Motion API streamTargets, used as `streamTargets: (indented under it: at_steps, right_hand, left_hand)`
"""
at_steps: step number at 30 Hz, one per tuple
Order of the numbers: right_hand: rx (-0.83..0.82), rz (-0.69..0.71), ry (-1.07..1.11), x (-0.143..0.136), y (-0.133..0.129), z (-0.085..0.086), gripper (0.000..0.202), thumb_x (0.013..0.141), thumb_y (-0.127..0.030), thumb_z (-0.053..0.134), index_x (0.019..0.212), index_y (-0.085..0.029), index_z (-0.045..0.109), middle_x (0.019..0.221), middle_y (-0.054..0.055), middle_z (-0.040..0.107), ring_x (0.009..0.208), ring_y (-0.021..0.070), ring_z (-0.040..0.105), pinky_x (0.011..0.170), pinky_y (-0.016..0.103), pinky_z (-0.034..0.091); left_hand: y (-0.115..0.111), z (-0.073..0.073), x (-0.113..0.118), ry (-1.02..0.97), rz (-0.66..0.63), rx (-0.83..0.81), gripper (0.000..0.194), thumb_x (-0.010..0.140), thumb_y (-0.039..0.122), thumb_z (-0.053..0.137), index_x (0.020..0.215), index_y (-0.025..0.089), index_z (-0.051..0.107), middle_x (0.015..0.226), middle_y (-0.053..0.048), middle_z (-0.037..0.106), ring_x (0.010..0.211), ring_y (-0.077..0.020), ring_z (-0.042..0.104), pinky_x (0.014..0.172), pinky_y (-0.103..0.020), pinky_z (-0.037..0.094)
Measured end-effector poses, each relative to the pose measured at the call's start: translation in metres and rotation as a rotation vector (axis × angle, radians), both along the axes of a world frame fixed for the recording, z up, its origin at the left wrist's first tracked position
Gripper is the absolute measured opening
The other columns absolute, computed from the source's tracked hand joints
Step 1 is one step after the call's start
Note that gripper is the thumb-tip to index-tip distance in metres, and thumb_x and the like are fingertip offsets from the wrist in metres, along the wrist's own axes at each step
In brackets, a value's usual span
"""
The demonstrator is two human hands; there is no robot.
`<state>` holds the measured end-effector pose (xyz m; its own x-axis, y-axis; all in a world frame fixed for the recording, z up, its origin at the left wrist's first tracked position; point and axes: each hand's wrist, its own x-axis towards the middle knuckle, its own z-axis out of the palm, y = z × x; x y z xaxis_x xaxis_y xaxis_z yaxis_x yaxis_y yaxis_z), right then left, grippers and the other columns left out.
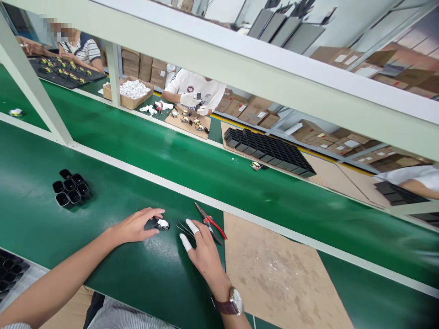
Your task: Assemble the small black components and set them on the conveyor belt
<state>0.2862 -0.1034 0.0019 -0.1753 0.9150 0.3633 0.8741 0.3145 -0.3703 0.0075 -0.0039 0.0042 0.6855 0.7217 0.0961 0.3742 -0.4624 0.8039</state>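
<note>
My left hand (140,225) lies on the green table (116,278), its fingers and thumb apart around a small black cup (162,224) with a white top; whether they touch it is unclear. My right hand (202,249), with white covers on two fingertips and a watch at the wrist, is spread beside metal tweezers (185,229). The tweezers lie between the cup and those fingers, and I see no grip on them. Just beyond my right hand are red-handled pliers (210,222).
Several black cups (70,187) stand at the left. A brown board (274,269) lies at the right. Behind a pale rail (144,174) runs a green belt (164,148). A shelf beam (219,50) crosses above. Across the belt, a person (197,91) in white gloves handles parts.
</note>
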Motion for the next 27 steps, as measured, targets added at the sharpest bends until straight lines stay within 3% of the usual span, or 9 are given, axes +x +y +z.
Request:
streamTargets:
  at_steps: [5,9,16,22,27]
  right_hand:
    - [0.022,-0.045,-0.094,0.016,-0.013,-0.017,0.040,0.101,-0.016,0.048,0.140,-0.020,0.055,0.118,0.014,0.065,0.106,0.0304,0.064,0.090,0.051,0.060]
    - [0.025,-0.027,-0.025,0.008,0.006,-0.017,0.041,0.099,-0.008,0.044,0.135,-0.019,0.057,0.113,0.012,0.064,0.104,0.0274,0.063,0.090,0.046,0.059]
    - [0.065,0.016,-0.047,-0.007,0.044,-0.014,0.040,0.094,-0.002,0.044,0.126,-0.017,0.063,0.109,0.011,0.064,0.098,0.0265,0.060,0.086,0.044,0.058]
    - [0.133,-0.006,-0.043,-0.003,0.040,-0.029,0.041,0.090,0.000,0.048,0.121,-0.018,0.066,0.109,0.011,0.064,0.097,0.0269,0.060,0.087,0.045,0.058]
    - [0.162,-0.018,-0.025,-0.001,0.038,-0.028,0.040,0.088,0.001,0.049,0.117,-0.018,0.068,0.107,0.011,0.065,0.097,0.0262,0.060,0.088,0.043,0.058]
  left_hand:
    - [0.001,0.002,-0.001,-0.124,-0.090,0.147,0.035,0.093,0.030,0.073,0.127,0.026,0.066,0.136,-0.010,0.064,0.126,-0.0263,0.062,0.109,-0.040,0.052]
    - [0.002,-0.001,0.006,-0.189,-0.124,0.230,0.012,0.100,0.026,0.065,0.107,0.023,0.074,0.124,-0.010,0.069,0.112,-0.0223,0.069,0.097,-0.035,0.057]
    - [0.003,-0.006,0.011,-0.256,-0.115,0.261,0.006,0.099,0.023,0.066,0.103,0.021,0.070,0.119,-0.011,0.071,0.107,-0.0206,0.071,0.090,-0.035,0.059]
    - [-0.003,-0.002,0.017,-0.188,-0.093,0.338,0.005,0.099,0.019,0.064,0.100,0.022,0.068,0.111,-0.009,0.071,0.097,-0.0193,0.070,0.082,-0.034,0.058]
    - [0.001,-0.002,0.023,-0.176,-0.069,0.261,0.006,0.097,0.025,0.064,0.094,0.022,0.069,0.105,-0.009,0.071,0.089,-0.0183,0.070,0.075,-0.031,0.058]
